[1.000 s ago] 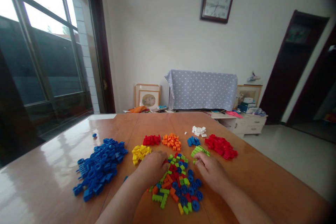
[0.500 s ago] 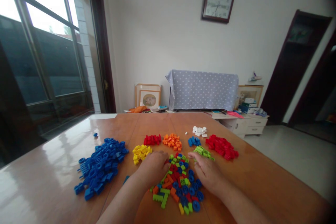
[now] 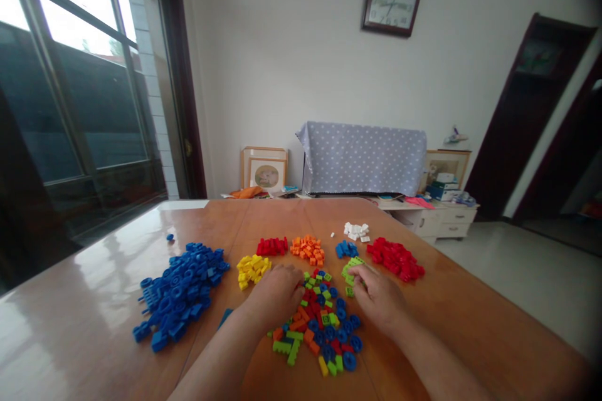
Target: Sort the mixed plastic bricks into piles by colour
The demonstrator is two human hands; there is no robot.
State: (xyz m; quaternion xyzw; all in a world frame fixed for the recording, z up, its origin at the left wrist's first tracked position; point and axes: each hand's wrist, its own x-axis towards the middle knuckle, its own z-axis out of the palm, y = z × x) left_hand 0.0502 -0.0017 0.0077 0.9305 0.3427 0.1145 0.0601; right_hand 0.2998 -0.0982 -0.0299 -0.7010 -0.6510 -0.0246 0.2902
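Note:
A mixed heap of toy building bricks, in green, red, orange and blue with round blue wheel-like pieces, lies between my hands. My left hand rests at the heap's left edge, just in front of a yellow brick pile. Its fingers curl down and inward; whatever they may hold is hidden. My right hand is at the near side of a light green brick pile, covering part of it. Thumb and fingers are drawn together there, their contents out of sight. A single green brick shows just below those fingertips.
On the wooden table, a large blue pile lies left. Behind the heap are red bricks, orange bricks, small blue bricks and white bricks. A bigger red pile lies right.
My right hand has shifted slightly right and its fingers have curled in at the light green pile. My left hand stays nearly in place. The view has tilted a little.

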